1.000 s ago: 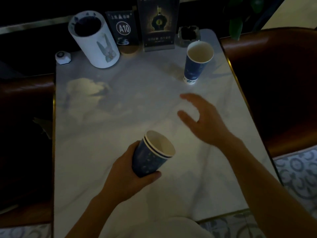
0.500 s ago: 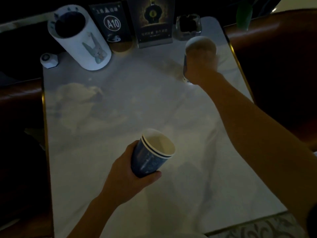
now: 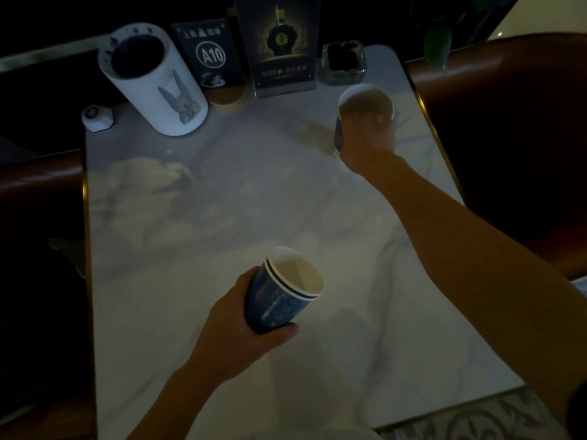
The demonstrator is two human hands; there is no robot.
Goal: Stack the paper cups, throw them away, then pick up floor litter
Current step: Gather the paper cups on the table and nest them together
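Note:
Two dark blue paper cups nested together are tilted toward the right, held above the near middle of the marble table by my left hand. At the far right of the table a single blue paper cup stands upright. My right hand is wrapped around its side and hides most of its wall; only the white rim and a strip of blue show.
Along the table's back edge stand a white cylindrical holder with a rabbit picture, an A10 table sign, a taller menu stand, a glass ashtray and a small white call button. Brown leather seats flank both sides.
My right hand reached from the table's middle to the far cup and closed around it. My left hand has kept the stacked cups in the same place.

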